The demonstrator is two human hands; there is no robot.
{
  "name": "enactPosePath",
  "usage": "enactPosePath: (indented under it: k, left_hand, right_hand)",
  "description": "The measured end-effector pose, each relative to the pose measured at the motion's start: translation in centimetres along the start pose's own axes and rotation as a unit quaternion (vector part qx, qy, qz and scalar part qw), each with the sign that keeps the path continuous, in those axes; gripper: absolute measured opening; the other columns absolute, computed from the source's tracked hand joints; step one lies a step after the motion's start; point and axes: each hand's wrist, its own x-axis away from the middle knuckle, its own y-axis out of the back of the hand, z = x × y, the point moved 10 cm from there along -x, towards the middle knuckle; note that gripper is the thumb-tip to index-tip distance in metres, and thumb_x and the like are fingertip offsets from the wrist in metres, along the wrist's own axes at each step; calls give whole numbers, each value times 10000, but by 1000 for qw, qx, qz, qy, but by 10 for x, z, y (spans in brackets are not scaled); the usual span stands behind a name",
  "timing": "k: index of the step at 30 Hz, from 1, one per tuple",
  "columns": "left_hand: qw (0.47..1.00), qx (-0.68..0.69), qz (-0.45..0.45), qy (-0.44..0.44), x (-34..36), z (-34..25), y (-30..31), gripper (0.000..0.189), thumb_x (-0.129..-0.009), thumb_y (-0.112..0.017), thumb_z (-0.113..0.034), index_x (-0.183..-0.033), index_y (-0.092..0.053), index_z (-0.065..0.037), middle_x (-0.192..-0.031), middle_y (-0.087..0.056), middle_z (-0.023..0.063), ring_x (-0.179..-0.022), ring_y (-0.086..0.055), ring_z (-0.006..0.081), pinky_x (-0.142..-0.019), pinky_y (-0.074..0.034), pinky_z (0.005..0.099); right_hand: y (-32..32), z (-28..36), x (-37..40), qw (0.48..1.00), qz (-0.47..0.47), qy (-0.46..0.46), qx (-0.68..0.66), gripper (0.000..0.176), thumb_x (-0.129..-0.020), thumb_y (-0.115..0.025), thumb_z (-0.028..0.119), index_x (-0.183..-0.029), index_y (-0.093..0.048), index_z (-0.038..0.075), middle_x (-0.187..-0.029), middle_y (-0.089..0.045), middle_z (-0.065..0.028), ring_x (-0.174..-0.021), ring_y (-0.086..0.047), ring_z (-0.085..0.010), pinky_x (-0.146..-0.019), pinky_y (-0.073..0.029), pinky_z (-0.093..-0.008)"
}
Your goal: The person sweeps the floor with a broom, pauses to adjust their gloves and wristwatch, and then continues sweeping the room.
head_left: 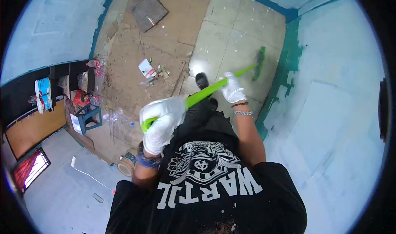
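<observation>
A broom with a bright green handle (205, 92) slants across the view in front of my body. My left hand (161, 120), in a white glove, is closed around its upper end, and the green tip pokes out past the fingers. Farther down the handle, my right hand (233, 88), also white-gloved, grips it. The broom head (259, 63), green with darker bristles, is over the pale tiles near the green-edged wall at the right. My dark shoe (201, 80) shows just left of the handle.
Brown cardboard (173, 11) covers much of the floor, with a folded grey-brown piece (149, 12) and scraps of litter (147, 69) on it. At left are a blue stool (91, 119), plastic bottles (95, 63), paint containers (42, 94), a bucket (127, 164) and a roller (90, 175).
</observation>
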Motion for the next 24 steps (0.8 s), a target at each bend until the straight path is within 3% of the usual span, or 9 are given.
enactPosePath:
  k: [2,9,11,15,16,17,19,23,24]
  left_hand:
    - [998,-7,60,18,-27,50,-16,209,-768,-545,-121,-603,-458,-28,-621,-529,76,-540,-492,170,-516,-372,283]
    - [994,67,-84,-29,-159,109,8,273,-845,-535,-169,-606,-443,-73,-604,-464,37,-595,-455,173,-678,-414,344]
    - [986,33,-164,15,-186,113,40,237,-848,-528,-159,-641,-448,-75,-616,-456,30,-590,-444,168,-663,-401,337]
    - [950,45,-302,-60,-187,36,117,277,-846,-509,-146,-621,-350,-112,-590,-337,-21,-550,-342,122,-625,-353,305]
    - [942,-7,-334,-45,-176,11,123,264,-828,-495,-148,-604,-362,-110,-571,-338,-15,-537,-335,123,-600,-347,310]
    - [930,-60,-361,-29,-164,-16,125,252,-810,-480,-150,-586,-373,-109,-552,-338,-10,-524,-328,124,-575,-341,315]
    - [941,-115,-294,-122,-163,-70,106,277,-784,-479,-146,-548,-335,-125,-533,-329,-10,-500,-318,122,-560,-313,321]
    - [953,6,-289,-86,-183,-67,93,273,-764,-487,-140,-536,-336,-138,-514,-338,-20,-486,-319,125,-556,-303,328]
    - [954,29,-292,-58,-195,-47,84,275,-772,-487,-144,-541,-338,-134,-519,-347,-18,-489,-325,127,-554,-305,328]
  right_hand:
    - [26,40,-43,999,-32,1,36,209,-848,-589,231,-977,-497,94,-928,-522,-81,-896,-526,-227,-786,-475,-408]
    - [-52,128,-209,978,-50,-23,199,225,-856,-574,203,-1039,-516,84,-974,-538,-77,-923,-543,-229,-819,-459,-388]
    - [-109,120,-279,914,110,55,388,222,-873,-506,276,-874,-561,60,-799,-563,-98,-746,-566,-219,-653,-473,-375]
    - [-290,63,-208,617,205,193,735,380,-887,-396,353,-883,-603,34,-908,-608,-204,-811,-588,-348,-684,-452,-436]
    - [-317,40,-189,633,222,166,723,422,-890,-369,372,-886,-614,28,-935,-619,-230,-828,-594,-380,-692,-447,-451]
    - [-306,1,-218,690,227,166,667,328,-873,-462,305,-788,-532,-4,-739,-579,-157,-651,-535,-262,-614,-419,-394]
    - [-315,-20,-178,896,203,91,383,386,-867,-499,342,-844,-596,-31,-801,-626,-231,-741,-599,-355,-659,-440,-441]
    - [-279,54,-120,980,54,-58,180,309,-875,-528,307,-820,-570,6,-705,-587,-138,-680,-601,-250,-596,-457,-370]
    - [-264,82,-148,955,130,70,259,234,-863,-555,259,-819,-563,29,-695,-565,-100,-675,-595,-239,-594,-466,-364]
